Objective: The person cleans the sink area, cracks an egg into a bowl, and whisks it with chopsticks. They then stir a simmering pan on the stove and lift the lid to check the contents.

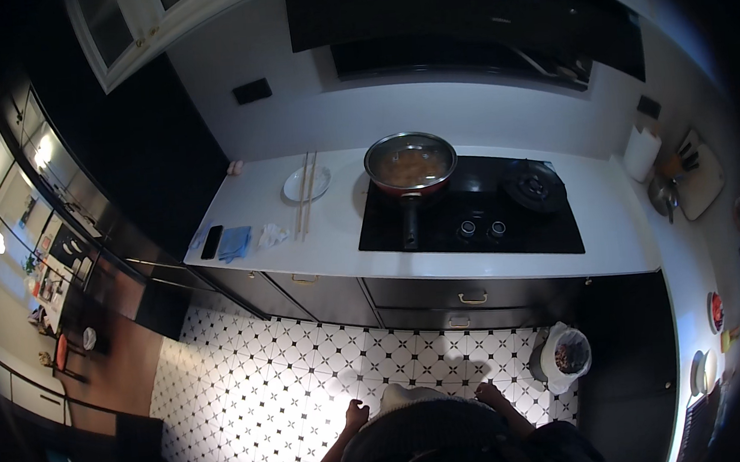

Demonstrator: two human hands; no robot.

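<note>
My left hand (357, 413) hangs low at my side above the tiled floor, fingers loosely curled and somewhat apart, with nothing seen in it. On the other side of my body my right hand (489, 393) is also lowered, its fingers bent inward and too small to make out. Neither touches the counter. Before me a frying pan (410, 193) with a glass lid (411, 157) stands on the left burner of a black gas hob (470, 192). Brown food shows through the glass. The pan's handle (411, 225) points toward me.
On the white counter (339, 252) lie a plate (321, 181) with long chopsticks (300, 203) across it, a crumpled tissue (272, 235), a blue cloth (234, 243), a phone (212, 242) and eggs (235, 168). A lined waste bin (562, 356) stands right. Overhead is a range hood (457, 6).
</note>
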